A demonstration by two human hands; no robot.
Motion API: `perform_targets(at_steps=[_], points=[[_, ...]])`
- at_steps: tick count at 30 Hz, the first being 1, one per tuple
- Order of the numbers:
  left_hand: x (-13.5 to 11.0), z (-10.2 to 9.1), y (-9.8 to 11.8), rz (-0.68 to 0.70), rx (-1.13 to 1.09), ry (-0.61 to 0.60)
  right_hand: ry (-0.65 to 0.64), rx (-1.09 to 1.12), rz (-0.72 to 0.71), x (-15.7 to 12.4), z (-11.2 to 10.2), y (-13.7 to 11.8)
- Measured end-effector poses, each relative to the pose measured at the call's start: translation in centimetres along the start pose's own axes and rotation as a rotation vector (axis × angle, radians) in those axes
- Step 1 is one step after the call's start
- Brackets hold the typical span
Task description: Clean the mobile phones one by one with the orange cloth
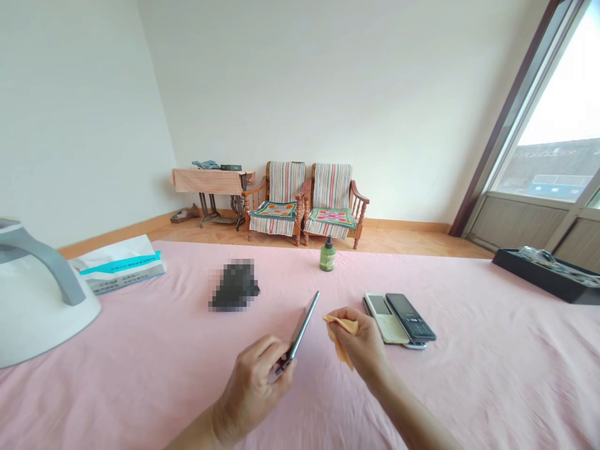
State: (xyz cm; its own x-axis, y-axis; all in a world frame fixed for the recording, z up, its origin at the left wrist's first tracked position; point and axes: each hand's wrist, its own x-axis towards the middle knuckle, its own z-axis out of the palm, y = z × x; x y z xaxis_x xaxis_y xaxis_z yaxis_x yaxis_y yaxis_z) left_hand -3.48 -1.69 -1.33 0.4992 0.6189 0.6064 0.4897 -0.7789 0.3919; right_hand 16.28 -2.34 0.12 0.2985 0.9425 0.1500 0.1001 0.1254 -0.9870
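Note:
My left hand (255, 381) is closed round the lower end of a thin smartphone (304, 325), which I hold edge-on and tilted up above the pink tablecloth (469, 350). My right hand (363, 347) pinches a small orange cloth (341, 330) just to the right of the smartphone, close to its face. Two older keypad phones, a pale one (385, 317) and a black one (411, 316), lie side by side on the cloth just right of my right hand. A small green bottle (327, 255) with a black cap stands upright farther back.
A white and grey lamp base (32, 294) stands at the left edge, with a white and teal packet (119, 262) behind it. A blurred dark object (234, 286) lies mid-table. A black tray (544, 272) of items sits at the far right. Two wooden chairs (304, 203) stand by the wall.

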Motion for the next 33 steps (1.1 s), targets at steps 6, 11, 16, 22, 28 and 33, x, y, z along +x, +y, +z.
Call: perform_targets(at_steps=[6,11,16,22,28,33], points=[[0.0,0.1,-0.3,-0.014,-0.039,-0.014,0.057,-0.130,-0.119,3.3,0.0,1.2],[0.2,0.1,-0.1,0.007,-0.069,-0.024,0.097,-0.259,-0.235,5.0,-0.4,1.1],[0.4,0.0,0.1,0.029,-0.072,-0.024,0.051,-0.328,-0.314,4.8,-0.5,0.9],[0.1,0.3,-0.1,0.045,-0.085,-0.016,-0.060,-0.343,-0.479,0.7,1.0,0.9],[-0.1,0.3,-0.4,0.013,-0.115,-0.023,-0.254,-0.238,-0.549,-4.2,2.9,0.2],[-0.1,0.3,-0.5,-0.004,-0.127,-0.018,-0.187,-0.272,-0.534,-2.6,2.3,0.2]])
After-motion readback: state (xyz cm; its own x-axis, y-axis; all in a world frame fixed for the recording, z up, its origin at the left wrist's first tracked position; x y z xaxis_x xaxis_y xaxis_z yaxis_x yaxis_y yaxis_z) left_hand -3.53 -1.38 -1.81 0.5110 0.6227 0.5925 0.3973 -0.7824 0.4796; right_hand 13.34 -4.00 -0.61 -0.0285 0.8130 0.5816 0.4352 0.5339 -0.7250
